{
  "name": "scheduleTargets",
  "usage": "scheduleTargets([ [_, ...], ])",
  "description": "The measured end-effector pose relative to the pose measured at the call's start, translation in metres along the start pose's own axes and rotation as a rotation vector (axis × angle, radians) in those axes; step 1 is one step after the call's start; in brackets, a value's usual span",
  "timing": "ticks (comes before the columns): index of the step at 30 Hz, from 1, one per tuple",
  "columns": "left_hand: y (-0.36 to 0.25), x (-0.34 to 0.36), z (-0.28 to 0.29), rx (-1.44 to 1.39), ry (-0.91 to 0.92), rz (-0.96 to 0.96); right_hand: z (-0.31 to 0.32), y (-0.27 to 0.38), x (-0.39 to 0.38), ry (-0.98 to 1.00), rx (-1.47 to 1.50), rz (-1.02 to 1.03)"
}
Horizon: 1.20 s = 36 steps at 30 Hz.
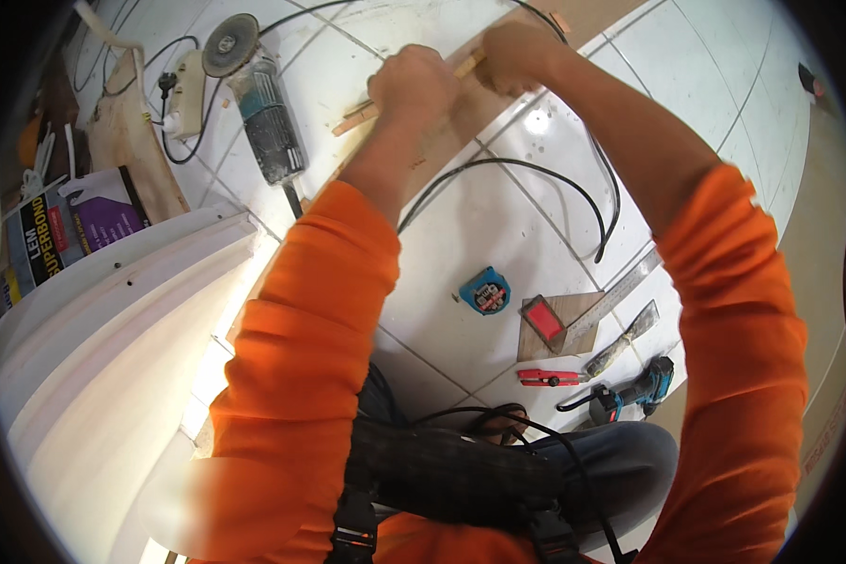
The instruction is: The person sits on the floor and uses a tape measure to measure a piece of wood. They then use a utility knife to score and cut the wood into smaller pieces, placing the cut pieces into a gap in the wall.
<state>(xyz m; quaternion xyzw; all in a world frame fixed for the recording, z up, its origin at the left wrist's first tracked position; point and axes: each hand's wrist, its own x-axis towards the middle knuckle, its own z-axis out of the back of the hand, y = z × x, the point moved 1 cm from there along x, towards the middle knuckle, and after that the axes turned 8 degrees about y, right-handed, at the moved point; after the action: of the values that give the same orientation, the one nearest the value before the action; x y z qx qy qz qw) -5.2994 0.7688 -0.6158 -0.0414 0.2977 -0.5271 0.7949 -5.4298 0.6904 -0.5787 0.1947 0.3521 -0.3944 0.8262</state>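
Person seated low on the white tiled floor (423,353), orange sleeves, both arms reaching forward over a long brown board (465,127). From where I stood, the left hand (414,83) was closed in a fist on a narrow wooden strip (355,119), which showed on either side of it above the board. The right hand (517,58) was curled at the strip's far end; its fingers were partly hidden, so I could not tell whether it gripped. An angle grinder (269,120) lay left of the board, near a beige power strip (189,94). Nearer the person: a teal tape measure (485,291), a square wooden piece (534,344) under a red-headed try square (542,321), a red utility knife (547,378), a scraper (623,340) and a cordless drill (637,389).
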Motion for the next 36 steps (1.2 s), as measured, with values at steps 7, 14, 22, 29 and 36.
scheduleTargets([
  [7,0.01,0.004,-0.001,0.125,-0.072,-0.032,-0.036,-0.03,-0.08,-0.462,0.582,-0.102],
  [14,0.025,-0.072,0.033,-0.341,-0.167,-0.299,-0.177,0.008,-0.143,-0.494,0.968,-0.194],
  [22,0.153,-0.164,0.034,-1.018,-0.518,-0.018,-0.088,0.069,-0.101,-0.573,1.054,0.154],
  [29,0.193,-0.136,0.017,-0.899,-0.802,0.143,-0.009,0.184,-0.005,-0.469,0.987,0.305],
  [36,0.194,-0.129,0.014,-0.849,-0.773,0.107,0.006,0.255,0.019,-0.905,0.93,0.362],
])
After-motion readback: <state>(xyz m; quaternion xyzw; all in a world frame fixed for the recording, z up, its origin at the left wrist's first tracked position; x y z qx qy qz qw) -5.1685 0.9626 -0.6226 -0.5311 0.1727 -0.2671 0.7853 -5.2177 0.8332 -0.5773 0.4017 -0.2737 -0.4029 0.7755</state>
